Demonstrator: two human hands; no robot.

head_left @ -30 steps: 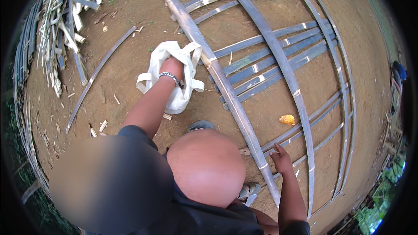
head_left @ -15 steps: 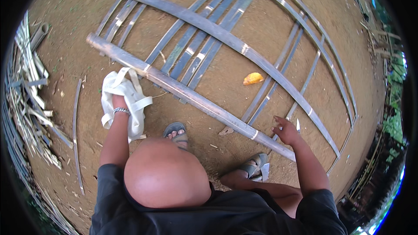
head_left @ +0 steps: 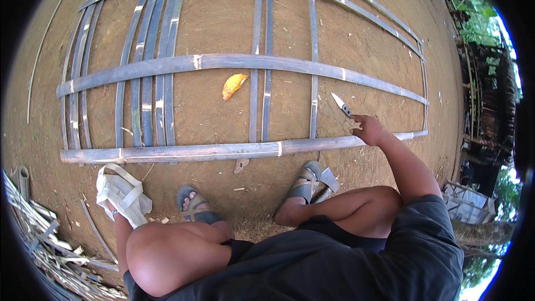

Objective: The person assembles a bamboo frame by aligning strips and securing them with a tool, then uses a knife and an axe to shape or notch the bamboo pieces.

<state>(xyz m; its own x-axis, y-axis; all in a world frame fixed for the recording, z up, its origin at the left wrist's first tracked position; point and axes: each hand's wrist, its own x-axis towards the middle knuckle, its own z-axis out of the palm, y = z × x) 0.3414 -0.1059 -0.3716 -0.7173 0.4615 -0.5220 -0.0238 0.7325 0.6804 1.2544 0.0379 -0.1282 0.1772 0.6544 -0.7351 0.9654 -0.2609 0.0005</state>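
A bamboo frame (head_left: 245,62) lies flat on bare ground, presumably so its crossed strips rest level. Split bamboo (head_left: 47,248) is heaped at lower left. The white bag (head_left: 114,189) sits just beyond the left knee, probably for easy reach; the left wrist (head_left: 118,220) leads into it, and whether the hidden left hand grips anything I cannot tell. The right hand (head_left: 369,130) is parted at finger and thumb, just beside the knife (head_left: 341,103), whose handle faces it, suiting a handle grip. The knife is inside the frame's outline; a yellow leaf (head_left: 234,86) lies farther left. No label or writing is readable.

White bag (head_left: 123,190), yellow-orange leaf (head_left: 234,85)
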